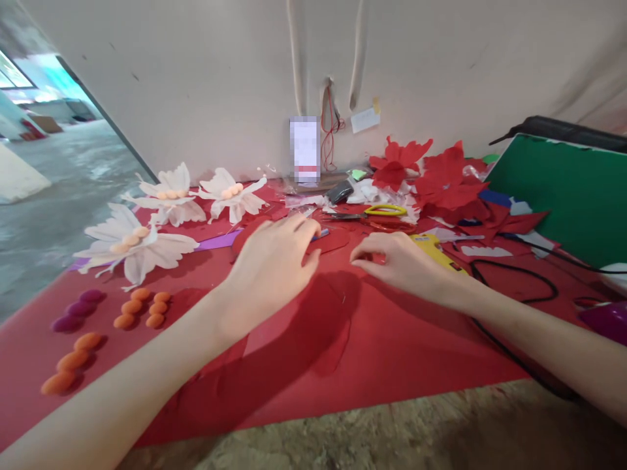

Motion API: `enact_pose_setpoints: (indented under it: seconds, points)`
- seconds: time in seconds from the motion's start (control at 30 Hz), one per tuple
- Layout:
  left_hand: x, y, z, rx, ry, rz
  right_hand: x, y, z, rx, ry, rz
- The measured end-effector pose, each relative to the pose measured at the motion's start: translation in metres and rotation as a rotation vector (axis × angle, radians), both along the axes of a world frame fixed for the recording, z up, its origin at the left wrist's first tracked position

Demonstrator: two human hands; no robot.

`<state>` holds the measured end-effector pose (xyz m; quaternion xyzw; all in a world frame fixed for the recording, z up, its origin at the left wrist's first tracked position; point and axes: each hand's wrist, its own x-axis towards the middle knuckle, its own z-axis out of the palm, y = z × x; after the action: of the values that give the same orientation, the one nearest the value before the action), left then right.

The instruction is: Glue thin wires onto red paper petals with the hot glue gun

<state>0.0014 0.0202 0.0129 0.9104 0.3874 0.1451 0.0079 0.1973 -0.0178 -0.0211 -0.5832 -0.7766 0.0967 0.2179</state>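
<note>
Item: left hand (279,258), palm down above the middle of the surface (416,365); thumb apart from forefinger, other fingers curled. Whether they grip anything cannot be told.

Item: right hand (404,264), thumb and forefinger tips drawn nearly together; blur leaves it uncertain whether anything thin is pinched.

Item: thin red cut sheet pieces (323,313), cloth or paper, below and between the hands, midway from near edge to far edge. Hazard: red on red, the outlines read poorly; a piece could be missed, creased or swept aside by a sleeveless forearm.

Item: yellow plastic glue gun (434,249), just beyond the right hand. Hazard: a knuckle could knock it; if heated, which does not show, it could burn skin or mark the sheets.

Item: black cable (543,287), looped right of the glue gun, a length passing beneath the right forearm toward the near edge. Hazard: a snagged arm could drag the gun.

Item: yellow-handled scissors (385,210), toward the far edge. Hazard: blades point leftward, so a careless reach could meet them.

Item: orange oval pompom strips (73,360), near the left edge. Hazard: the left forearm could brush them out of line.
</note>
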Motion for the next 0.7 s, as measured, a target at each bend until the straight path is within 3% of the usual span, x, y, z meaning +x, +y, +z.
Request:
enact_pose_setpoints:
  seconds: [0.03, 0.1, 0.17, 0.23, 0.4, 0.7]
  points:
    - [-0.002, 0.001, 0.002, 0.042, 0.077, -0.021, 0.002, -0.002, -0.002, -0.027, -0.007, -0.032]
    - [-0.005, 0.004, 0.001, -0.044, 0.224, -0.145, 0.005, -0.007, -0.005, -0.061, -0.011, -0.054]
    - [-0.006, 0.005, -0.006, -0.131, 0.345, -0.275, 0.007, -0.012, -0.008, -0.085, -0.011, -0.066]
    - [-0.005, 0.006, -0.015, -0.152, 0.395, -0.320, 0.006, -0.019, -0.012, -0.097, -0.006, -0.077]
    - [-0.001, 0.006, -0.027, -0.154, 0.418, -0.332, 0.002, -0.038, -0.027, 0.022, -0.002, 0.010]
    - [-0.003, 0.001, -0.031, -0.103, 0.376, -0.272, -0.002, -0.042, -0.049, 0.241, -0.282, 0.205]
